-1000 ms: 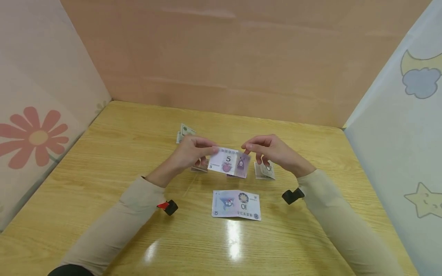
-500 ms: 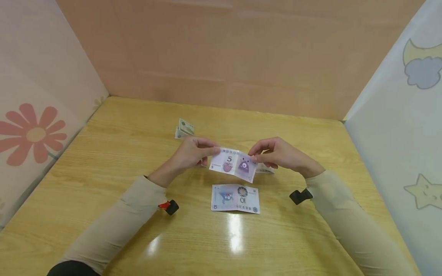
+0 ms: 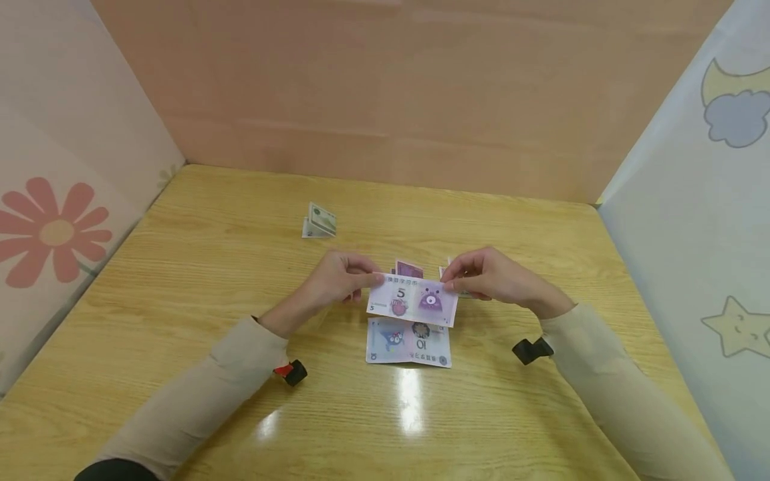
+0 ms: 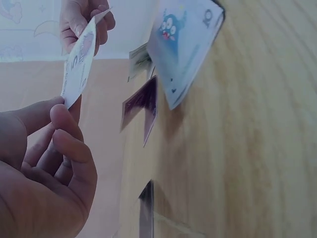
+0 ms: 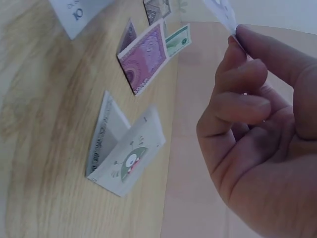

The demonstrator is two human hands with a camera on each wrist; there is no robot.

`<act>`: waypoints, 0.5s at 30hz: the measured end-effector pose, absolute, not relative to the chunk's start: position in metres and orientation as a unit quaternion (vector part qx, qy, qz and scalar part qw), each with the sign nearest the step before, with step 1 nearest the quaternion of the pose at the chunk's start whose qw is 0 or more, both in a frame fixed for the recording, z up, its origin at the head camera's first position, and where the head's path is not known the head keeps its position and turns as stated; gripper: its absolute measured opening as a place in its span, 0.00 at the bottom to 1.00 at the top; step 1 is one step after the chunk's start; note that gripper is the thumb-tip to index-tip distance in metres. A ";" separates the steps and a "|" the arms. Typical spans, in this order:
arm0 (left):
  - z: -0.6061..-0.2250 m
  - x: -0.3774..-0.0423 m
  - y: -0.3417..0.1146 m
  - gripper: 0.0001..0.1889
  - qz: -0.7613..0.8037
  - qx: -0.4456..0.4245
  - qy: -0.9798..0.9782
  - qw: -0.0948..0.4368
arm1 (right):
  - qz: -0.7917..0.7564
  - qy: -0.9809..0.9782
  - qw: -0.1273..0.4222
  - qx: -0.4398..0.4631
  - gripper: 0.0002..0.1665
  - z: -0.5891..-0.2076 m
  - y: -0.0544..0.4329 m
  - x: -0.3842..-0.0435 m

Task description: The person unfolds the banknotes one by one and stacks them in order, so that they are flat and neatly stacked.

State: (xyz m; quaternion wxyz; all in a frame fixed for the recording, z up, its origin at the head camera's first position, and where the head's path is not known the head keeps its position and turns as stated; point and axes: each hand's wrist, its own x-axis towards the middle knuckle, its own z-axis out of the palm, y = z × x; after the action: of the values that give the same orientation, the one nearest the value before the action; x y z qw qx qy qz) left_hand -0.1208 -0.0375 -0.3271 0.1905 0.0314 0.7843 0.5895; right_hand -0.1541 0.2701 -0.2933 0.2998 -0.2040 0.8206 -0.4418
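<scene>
Both hands hold a purple play banknote [image 3: 412, 302] printed with a 5 and a one-eyed monster, spread nearly flat above the table. My left hand [image 3: 337, 282] pinches its upper left corner between thumb and fingers. At the upper right corner, my right hand [image 3: 499, 279] pinches it likewise. In the left wrist view the 5 note [image 4: 79, 69] appears nearly edge-on, raised off the tabletop. A bluish 10 play banknote [image 3: 409, 344] lies unfolded with a centre crease just nearer than the held note, which overlaps its top edge in the head view.
Several half-folded notes stand on the wooden table [image 3: 240, 414]: a green one [image 3: 321, 219] at the back left, a magenta one [image 5: 143, 57] behind the held note, a pale one [image 5: 131, 153] by my right hand, and a brownish one [image 5: 157, 11]. Patterned panels enclose the sides.
My right hand has taken the 5 note's right edge and pulled it outward, so the folded note has opened flat. Both hands have lowered it slightly toward the 10 note.
</scene>
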 end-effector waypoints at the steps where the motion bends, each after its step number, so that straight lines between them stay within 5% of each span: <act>1: -0.328 -0.119 -0.038 0.05 0.584 0.034 0.787 0.196 | -0.440 0.821 0.299 -0.206 0.08 -0.295 0.270 -0.153; 15: -0.348 -0.098 -0.032 0.04 0.514 0.135 0.813 0.238 | -0.408 0.821 0.298 -0.266 0.04 -0.330 0.272 -0.130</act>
State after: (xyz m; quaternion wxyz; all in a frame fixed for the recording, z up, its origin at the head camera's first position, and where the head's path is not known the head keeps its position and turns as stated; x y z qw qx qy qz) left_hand -0.0975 -0.0319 -0.3481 0.2375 0.1354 0.8128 0.5144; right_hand -0.1301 0.2717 -0.3295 0.2976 -0.2663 0.8211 -0.4078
